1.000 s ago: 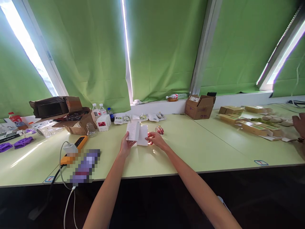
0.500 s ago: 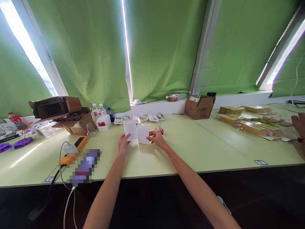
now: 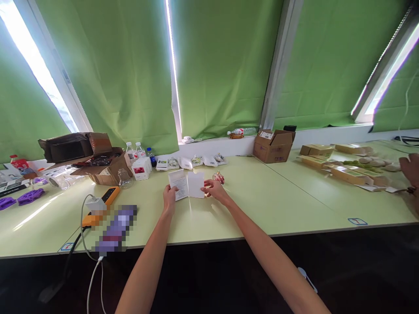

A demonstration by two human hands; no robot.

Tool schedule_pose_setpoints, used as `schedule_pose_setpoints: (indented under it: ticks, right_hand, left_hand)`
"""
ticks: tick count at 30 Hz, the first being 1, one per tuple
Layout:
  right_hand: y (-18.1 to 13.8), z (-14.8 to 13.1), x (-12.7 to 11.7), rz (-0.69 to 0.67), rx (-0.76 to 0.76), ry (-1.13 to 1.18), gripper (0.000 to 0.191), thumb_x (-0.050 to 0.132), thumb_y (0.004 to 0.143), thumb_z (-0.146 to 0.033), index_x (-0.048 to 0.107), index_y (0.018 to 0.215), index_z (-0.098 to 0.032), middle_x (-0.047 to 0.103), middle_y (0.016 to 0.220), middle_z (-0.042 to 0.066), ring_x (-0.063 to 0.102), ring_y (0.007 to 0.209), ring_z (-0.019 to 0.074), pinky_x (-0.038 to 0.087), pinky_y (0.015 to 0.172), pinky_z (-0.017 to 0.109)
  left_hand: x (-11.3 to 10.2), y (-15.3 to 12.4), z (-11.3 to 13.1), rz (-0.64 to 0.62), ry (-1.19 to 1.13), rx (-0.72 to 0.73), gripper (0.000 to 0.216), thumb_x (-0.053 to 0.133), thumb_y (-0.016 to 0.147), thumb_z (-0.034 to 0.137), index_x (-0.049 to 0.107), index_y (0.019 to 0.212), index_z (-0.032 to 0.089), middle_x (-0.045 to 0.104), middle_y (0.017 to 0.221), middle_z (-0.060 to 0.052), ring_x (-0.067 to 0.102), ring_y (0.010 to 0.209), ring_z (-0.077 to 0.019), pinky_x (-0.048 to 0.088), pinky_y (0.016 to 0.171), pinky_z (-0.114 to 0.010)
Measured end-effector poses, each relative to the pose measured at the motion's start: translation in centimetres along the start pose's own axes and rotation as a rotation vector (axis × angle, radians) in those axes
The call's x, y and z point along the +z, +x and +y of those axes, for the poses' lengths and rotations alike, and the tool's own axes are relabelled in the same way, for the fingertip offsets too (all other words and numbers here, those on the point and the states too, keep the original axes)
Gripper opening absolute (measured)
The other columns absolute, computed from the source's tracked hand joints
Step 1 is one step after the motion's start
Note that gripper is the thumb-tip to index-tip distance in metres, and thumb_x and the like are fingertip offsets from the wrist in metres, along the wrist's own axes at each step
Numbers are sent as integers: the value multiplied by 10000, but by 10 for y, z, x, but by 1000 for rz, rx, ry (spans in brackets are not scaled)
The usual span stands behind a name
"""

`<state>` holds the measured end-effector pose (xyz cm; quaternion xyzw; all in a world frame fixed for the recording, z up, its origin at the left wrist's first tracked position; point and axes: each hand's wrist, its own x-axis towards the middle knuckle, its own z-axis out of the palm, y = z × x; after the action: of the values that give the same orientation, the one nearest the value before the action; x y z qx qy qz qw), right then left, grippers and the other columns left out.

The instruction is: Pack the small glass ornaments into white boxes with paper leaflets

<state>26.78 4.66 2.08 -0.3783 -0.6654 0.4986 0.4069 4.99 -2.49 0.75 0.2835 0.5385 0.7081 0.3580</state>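
Note:
My left hand point(image 3: 169, 198) is closed on the left part of a white carton point(image 3: 179, 185), its thumb over a panel covered in small print. A flap shows along the top of that panel. My right hand point(image 3: 212, 190) pinches the right edge of the blank white panel beside it. The two panels stand at an angle above the table; whether they are joined along the middle I cannot tell. Just behind my right hand, a round red and white ornament point(image 3: 218, 177) rests on the table.
Several clear ornaments in white packs point(image 3: 196, 162) line the back. Leftward are white boxes point(image 3: 141, 168), a glass jar point(image 3: 125, 179), an orange power strip point(image 3: 109, 198) and a blurred phone point(image 3: 118, 229) on a cable. A cardboard box point(image 3: 274, 146) and another person's hand point(image 3: 410, 170) are rightward.
The printed panel has tilted, and its top flap now shows. Its inner edge has come closer to the blank panel. My right hand has barely moved.

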Motion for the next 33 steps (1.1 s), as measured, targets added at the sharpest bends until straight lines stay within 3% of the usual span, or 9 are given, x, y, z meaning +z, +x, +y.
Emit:
schedule_pose_setpoints:
  ticks: [9, 17, 26, 33]
  right_hand:
    - [-3, -5, 1, 6, -24, 19, 471, 785, 698, -273, 634, 1125, -142, 648, 1036, 103, 651, 640, 125, 552, 479, 215]
    - [-5, -7, 1, -5, -46, -11, 403, 783, 713, -305, 667, 1055, -127, 646, 1027, 112, 646, 625, 122, 561, 494, 224]
    - [-2, -6, 0, -6, -64, -10, 337, 764, 711, -258, 685, 1016, -139, 676, 942, 85, 651, 656, 136, 553, 496, 215]
    - [-3, -7, -1, -11, -72, -14, 329, 748, 716, -235, 686, 1026, -141, 683, 948, 82, 647, 674, 132, 553, 497, 206]
  left_hand:
    - [4, -9, 10, -22, -104, 111, 428, 752, 690, 356, 559, 1047, 221, 648, 965, -48, 634, 908, -200, 489, 809, -329]
    - [6, -11, 8, -142, -5, 138, 430, 740, 682, 483, 613, 964, 184, 639, 877, -32, 614, 815, -183, 466, 732, -288]
    - [6, -10, 7, -107, -21, 134, 367, 718, 698, 457, 591, 925, 197, 635, 883, -18, 605, 781, -164, 448, 685, -261]
    - [7, 0, 13, -225, -89, 53, 364, 682, 701, 404, 610, 980, 182, 678, 930, -59, 647, 796, -203, 477, 687, -297]
